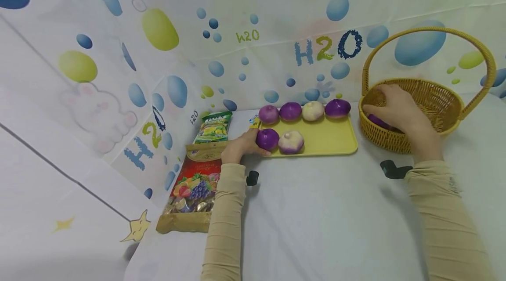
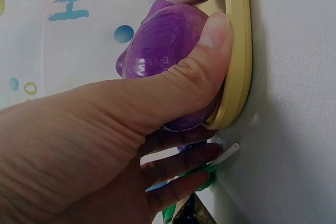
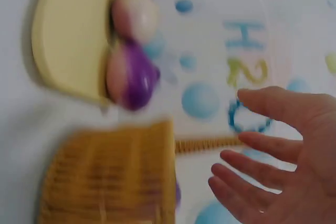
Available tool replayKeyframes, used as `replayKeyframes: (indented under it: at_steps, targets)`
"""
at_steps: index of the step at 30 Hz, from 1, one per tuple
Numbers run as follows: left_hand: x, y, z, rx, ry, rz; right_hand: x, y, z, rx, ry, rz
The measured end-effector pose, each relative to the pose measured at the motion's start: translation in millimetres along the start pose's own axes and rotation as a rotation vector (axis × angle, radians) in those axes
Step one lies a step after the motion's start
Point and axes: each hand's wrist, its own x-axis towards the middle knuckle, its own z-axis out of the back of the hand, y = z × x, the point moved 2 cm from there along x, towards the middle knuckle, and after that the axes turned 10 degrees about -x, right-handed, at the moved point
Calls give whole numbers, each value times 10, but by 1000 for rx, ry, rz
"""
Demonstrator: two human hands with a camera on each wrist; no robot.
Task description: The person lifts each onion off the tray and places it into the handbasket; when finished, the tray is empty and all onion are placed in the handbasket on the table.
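Note:
My left hand (image 1: pixel 243 145) is at the left end of the yellow tray (image 1: pixel 328 136), gripping a purple turnip (image 2: pixel 168 40). The thumb lies across that turnip with its tip by the tray rim, while the other fingers reach round behind. Beside it is a pale turnip with a purple base (image 1: pixel 291 142). Along the tray's back edge sit a purple turnip (image 1: pixel 269 114), another purple one (image 1: pixel 290 111), a pale one (image 1: pixel 313 110) and a dark purple one (image 1: pixel 337 108). My right hand (image 1: pixel 397 107) is over the wicker basket (image 1: pixel 379 137), fingers spread and empty; a purple turnip (image 1: pixel 380 122) lies inside, below the palm.
Left of the tray lie a green snack bag (image 1: pixel 214 127) and a red-and-gold candy bag (image 1: pixel 199 180), partly behind the left arm. The basket's tall handle (image 1: pixel 427 30) arches above it. A patterned sheet (image 1: pixel 261 74) hangs behind the white tabletop (image 1: pixel 324 210).

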Motion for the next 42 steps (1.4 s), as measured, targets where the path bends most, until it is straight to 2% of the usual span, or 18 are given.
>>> replayKeyframes:
  at_steps: [3, 6, 9, 12, 18, 23, 28, 33, 37, 42]
  targets:
    - [0, 11, -16, -1, 0, 9, 67, 247, -158, 3, 1, 96]
    - [5, 19, -33, -6, 4, 15, 127, 482, -369, 24, 40, 192]
    - [13, 18, -43, -13, 5, 15, 155, 711, -600, 49, 96, 260]
    - [22, 14, -50, -16, 6, 14, 156, 897, -827, 67, 154, 293]
    - [34, 16, -62, -18, 5, 9, 144, 1051, -1212, 102, 184, 344]
    - [41, 13, -68, -28, 3, 2, 108, 1100, -1378, 93, 153, 382]
    - [46, -12, -71, -27, -1, -14, 85, 1117, -1376, 103, 139, 350]
    - [51, -22, -79, -12, -3, -14, 103, 1051, -1244, 99, 138, 313]
    - [47, -7, -60, -18, -3, -10, 148, 936, -1010, 131, 126, 246]
    - [7, 50, 3, -27, -12, -14, 151, 755, -602, 182, 86, 172]
